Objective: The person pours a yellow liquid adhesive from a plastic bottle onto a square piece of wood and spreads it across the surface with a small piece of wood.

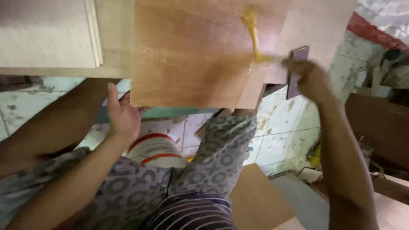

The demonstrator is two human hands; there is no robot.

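The brown plywood panel [191,55] lies flat in front of the person, its near edge jutting out over their raised knee. A streak of yellow glue [251,32] runs down the panel's right part. The right hand [309,79] is closed around a small dark rectangular scraper [296,70], its edge pressed on the panel at the lower end of the glue. The left hand [123,115] grips the panel's near left edge, thumb up against the rim, fingers hidden under it. A paler board [47,36] lies beside the panel on the left. Below, between the legs in patterned trousers [221,149], stands a white bucket with red bands [155,149] on a stained tiled floor [281,136]
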